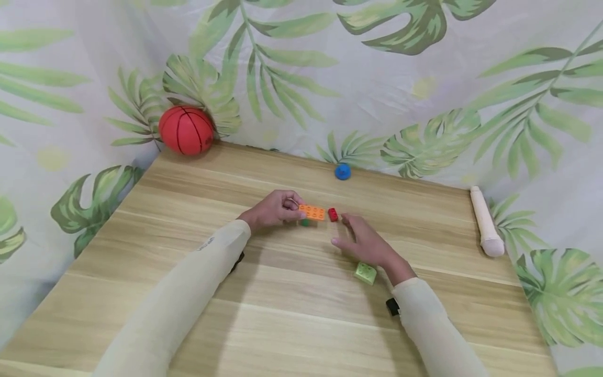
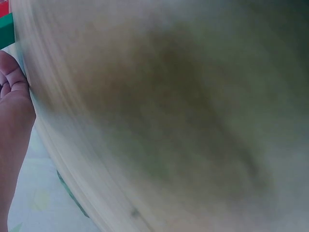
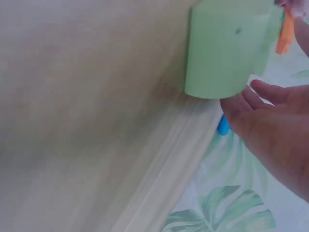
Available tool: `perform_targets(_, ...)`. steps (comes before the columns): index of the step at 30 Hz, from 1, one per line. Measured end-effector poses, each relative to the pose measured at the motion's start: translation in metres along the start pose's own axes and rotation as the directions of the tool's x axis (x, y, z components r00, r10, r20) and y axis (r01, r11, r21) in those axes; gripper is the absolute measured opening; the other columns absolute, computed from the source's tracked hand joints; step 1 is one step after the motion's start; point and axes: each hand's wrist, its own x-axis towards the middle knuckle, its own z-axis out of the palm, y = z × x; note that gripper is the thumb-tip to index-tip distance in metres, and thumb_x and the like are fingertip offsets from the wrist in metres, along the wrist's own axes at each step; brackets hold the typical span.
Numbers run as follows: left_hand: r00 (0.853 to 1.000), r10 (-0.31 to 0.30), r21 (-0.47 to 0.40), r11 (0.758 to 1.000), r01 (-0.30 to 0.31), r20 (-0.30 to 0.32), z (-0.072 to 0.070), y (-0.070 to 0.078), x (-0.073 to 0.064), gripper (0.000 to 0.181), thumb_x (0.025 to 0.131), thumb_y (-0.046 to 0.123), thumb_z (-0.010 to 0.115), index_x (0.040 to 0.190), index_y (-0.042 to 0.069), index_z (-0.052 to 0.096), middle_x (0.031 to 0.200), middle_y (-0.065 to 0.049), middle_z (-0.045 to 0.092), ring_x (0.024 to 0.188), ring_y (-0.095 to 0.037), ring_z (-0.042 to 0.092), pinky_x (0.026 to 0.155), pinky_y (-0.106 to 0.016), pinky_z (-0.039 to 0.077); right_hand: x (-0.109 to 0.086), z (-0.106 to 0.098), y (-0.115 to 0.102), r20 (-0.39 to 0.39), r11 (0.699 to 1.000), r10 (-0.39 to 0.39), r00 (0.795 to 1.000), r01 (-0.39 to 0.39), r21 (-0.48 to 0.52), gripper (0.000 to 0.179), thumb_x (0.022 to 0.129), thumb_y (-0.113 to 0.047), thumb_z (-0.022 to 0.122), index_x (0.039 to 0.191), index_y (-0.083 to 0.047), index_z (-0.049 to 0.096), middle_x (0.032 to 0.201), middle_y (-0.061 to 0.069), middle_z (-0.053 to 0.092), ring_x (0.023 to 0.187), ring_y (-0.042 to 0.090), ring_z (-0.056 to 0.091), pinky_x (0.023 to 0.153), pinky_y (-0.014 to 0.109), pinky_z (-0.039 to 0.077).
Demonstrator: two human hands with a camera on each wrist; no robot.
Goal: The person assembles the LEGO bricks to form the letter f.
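Between thumb and fingers my left hand (image 1: 279, 208) pinches the left end of an orange building block (image 1: 312, 212) with studs on top. Partly hidden beneath it is a green block (image 1: 305, 222), which also shows at the edge of the left wrist view. A small red block (image 1: 333, 214) lies just right of the orange one. My right hand (image 1: 365, 241) is near the red block, fingers spread a little and holding nothing. By the right wrist sits a light green block (image 1: 365, 273), large in the right wrist view with its curved side showing.
A blue round piece (image 1: 343, 171) lies near the back edge of the wooden table (image 1: 292, 303). The red ball (image 1: 186, 130) rests at the back left corner, and a pale microphone-shaped object (image 1: 487, 222) lies along the right edge. Leaf-patterned cloth (image 1: 292, 68) hangs behind.
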Motion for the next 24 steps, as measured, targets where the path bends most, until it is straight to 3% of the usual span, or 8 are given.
perform_targets(5, 1.0, -0.002, -0.01, 1.0, 0.002, 0.001, 0.002, 0.001, 0.001, 0.03, 0.1, 0.013, 0.077, 0.125, 0.003, 0.066, 0.097, -0.002, 0.072, 0.083, -0.014, 0.062, 0.067, -0.024, 0.052, -0.024, -0.002, -0.001, 0.079, 0.999, -0.016, 0.997, 0.019, -0.03, 0.08, 0.108, -0.038, 0.066, 0.163, 0.008, 0.031, 0.164, 0.03, 0.041, 0.155, 0.048, 0.039, 0.127, 0.064, 0.033)
perform_targets(9, 1.0, -0.003, -0.012, 1.0, 0.003, 0.0, 0.002, 0.002, 0.0, 0.03, 0.1, 0.012, 0.077, 0.126, 0.003, 0.066, 0.095, -0.001, 0.071, 0.082, -0.014, 0.062, 0.067, -0.024, 0.052, -0.026, 0.0, -0.001, 0.079, 0.998, -0.031, 0.996, 0.035, -0.047, 0.079, 0.108, -0.034, 0.067, 0.163, 0.009, 0.03, 0.162, 0.031, 0.042, 0.151, 0.048, 0.044, 0.125, 0.064, 0.036)
perform_targets(15, 1.0, -0.001, -0.029, 1.0, 0.001, -0.008, 0.0, -0.003, -0.001, 0.03, 0.1, 0.012, 0.077, 0.125, 0.002, 0.065, 0.091, 0.002, 0.071, 0.079, -0.012, 0.06, 0.066, -0.024, 0.051, 0.011, 0.008, -0.001, -0.011, 0.999, 0.014, 1.0, -0.013, 0.042, 0.09, 0.104, -0.027, 0.073, 0.17, 0.001, 0.018, 0.168, 0.029, 0.035, 0.145, 0.044, 0.051, 0.12, 0.06, 0.044)
perform_targets(19, 1.0, -0.011, -0.036, 0.999, 0.011, 0.004, 0.001, -0.008, -0.001, 0.03, 0.1, 0.013, 0.077, 0.125, 0.002, 0.065, 0.091, 0.002, 0.071, 0.079, -0.012, 0.061, 0.067, -0.024, 0.051, 0.037, 0.016, -0.001, -0.049, 1.0, 0.011, 0.999, -0.012, -0.007, 0.081, 0.101, -0.026, 0.078, 0.166, -0.005, 0.035, 0.157, 0.023, 0.045, 0.122, 0.032, 0.059, 0.107, 0.048, 0.053)
perform_targets(24, 1.0, 0.008, -0.019, 1.0, -0.008, 0.006, 0.001, -0.003, 0.0, 0.027, 0.101, 0.013, 0.077, 0.123, 0.003, 0.066, 0.092, 0.001, 0.072, 0.078, -0.013, 0.06, 0.066, -0.024, 0.05, 0.049, 0.018, -0.002, -0.102, 0.998, -0.004, 0.995, -0.002, -0.061, 0.056, 0.1, -0.018, 0.079, 0.15, -0.006, 0.057, 0.14, 0.019, 0.053, 0.107, 0.026, 0.057, 0.095, 0.039, 0.053)
